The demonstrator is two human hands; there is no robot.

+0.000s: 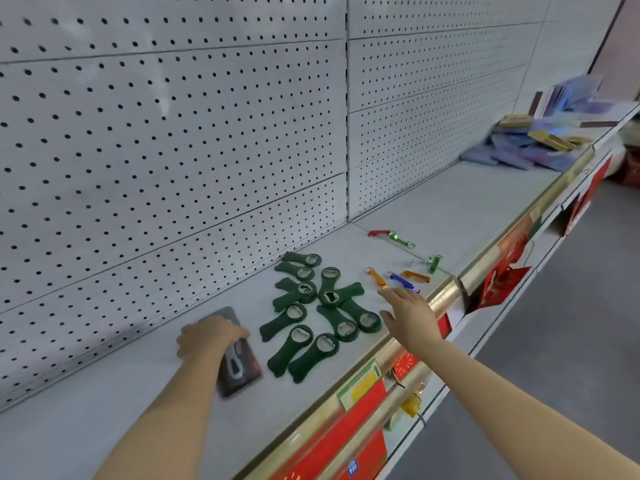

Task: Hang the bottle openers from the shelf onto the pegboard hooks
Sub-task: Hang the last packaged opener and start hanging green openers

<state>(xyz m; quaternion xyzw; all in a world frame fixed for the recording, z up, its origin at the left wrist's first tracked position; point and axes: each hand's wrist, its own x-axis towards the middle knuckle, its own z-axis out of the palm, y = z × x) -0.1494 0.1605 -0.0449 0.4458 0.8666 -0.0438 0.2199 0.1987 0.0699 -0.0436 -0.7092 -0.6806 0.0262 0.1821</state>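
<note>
Several dark green bottle openers (311,313) lie in a loose heap on the grey shelf (104,393). Small keychain openers in orange (377,278), blue (401,281), green (400,240) and red (378,233) are scattered to the right of the heap. My left hand (207,336) grips the top of a dark carded opener package (239,365) lying flat on the shelf. Over the shelf's front edge hovers my right hand (410,315), fingers spread and holding nothing, just right of the green heap. The white pegboard (156,133) behind shows no hooks in view.
A gold rail (443,296) with red price labels runs along the shelf's front edge. A pile of bluish packets and gold boxes (540,140) sits at the far right end of the shelf. Grey floor lies to the right, below the shelving.
</note>
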